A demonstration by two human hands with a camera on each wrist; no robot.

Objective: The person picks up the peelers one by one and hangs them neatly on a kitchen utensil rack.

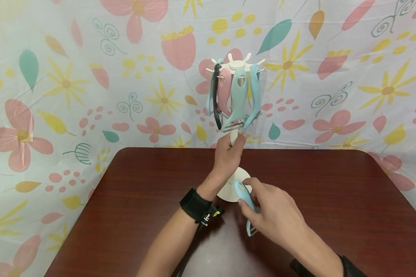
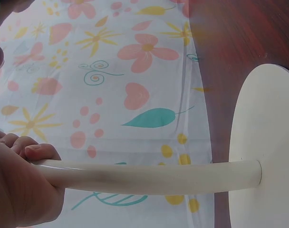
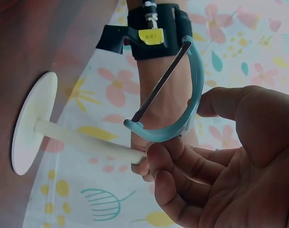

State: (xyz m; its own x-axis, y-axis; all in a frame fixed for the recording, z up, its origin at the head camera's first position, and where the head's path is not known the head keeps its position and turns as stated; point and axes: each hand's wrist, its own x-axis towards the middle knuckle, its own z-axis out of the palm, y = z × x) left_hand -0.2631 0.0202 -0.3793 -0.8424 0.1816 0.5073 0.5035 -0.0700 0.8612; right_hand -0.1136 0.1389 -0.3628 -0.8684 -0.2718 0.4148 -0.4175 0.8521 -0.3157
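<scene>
My left hand [image 1: 227,152] grips the cream post [image 2: 149,178] of a standing rack, high up under the hanging tools. On the rack's spoked top [image 1: 237,65] hang several peelers, among them a pink peeler [image 1: 223,90], a green peeler [image 1: 239,92] and a black-handled one [image 1: 215,96]. In my right hand [image 1: 277,207] a light blue peeler [image 1: 245,194] is pinched between thumb and fingers, its holed handle end up and its blade end down. The right wrist view shows its metal blade [image 3: 161,83] across the curved fork. The peeler is in front of the rack's round base [image 1: 228,192].
The rack's base stands on a dark reddish-brown table [image 1: 152,184] with rounded far corners. Behind the table hangs a white cloth [image 1: 90,96] printed with flowers and leaves. A black strap [image 1: 195,206] with a small device sits on the left wrist.
</scene>
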